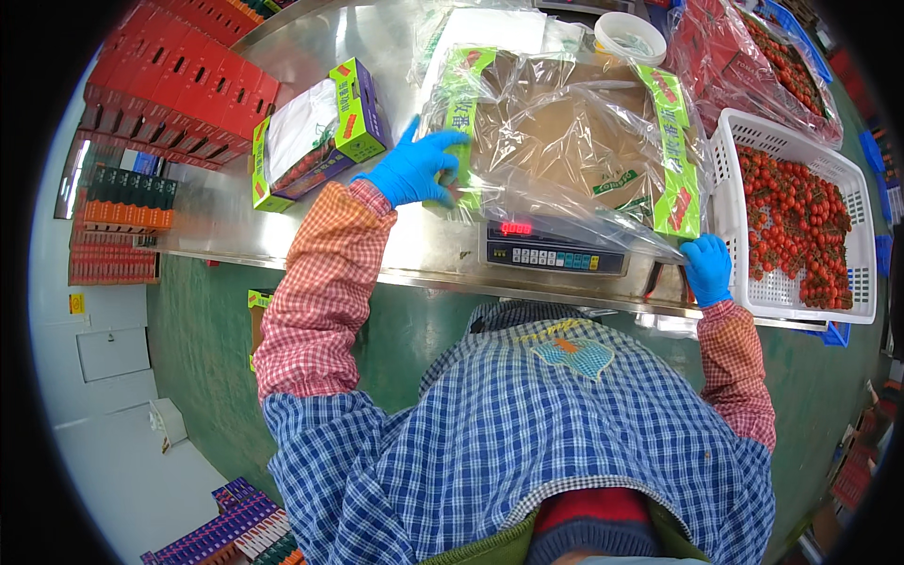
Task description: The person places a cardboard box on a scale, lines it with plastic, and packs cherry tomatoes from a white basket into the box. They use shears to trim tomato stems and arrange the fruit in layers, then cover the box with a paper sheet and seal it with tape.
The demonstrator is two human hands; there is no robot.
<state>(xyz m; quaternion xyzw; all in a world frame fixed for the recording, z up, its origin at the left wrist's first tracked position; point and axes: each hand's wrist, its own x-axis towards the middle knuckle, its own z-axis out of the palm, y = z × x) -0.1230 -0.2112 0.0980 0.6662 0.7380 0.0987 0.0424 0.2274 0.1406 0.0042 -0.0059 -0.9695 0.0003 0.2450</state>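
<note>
An open cardboard box (565, 132) with bright green end flaps sits on the digital scale (556, 254), which shows a lit red readout. A clear plastic liner (584, 202) lies in the box and spills over its near side. My left hand (411, 171), in a blue glove, is at the box's left side with its fingers apart, the fingertips near the green flap and the plastic. My right hand (706, 270), also gloved in blue, is closed on the liner's corner below the box's near right corner. Its fingertips are partly hidden.
A filled green-and-purple box (360, 118) with a white sheet stands left on the metal table (414, 245). At right, a white crate (730, 169) holds cherry tomatoes (796, 226); a plastic-lined red box (725, 56) stands behind. A white tub (629, 40) sits at the back, and red cartons (179, 85) are stacked left.
</note>
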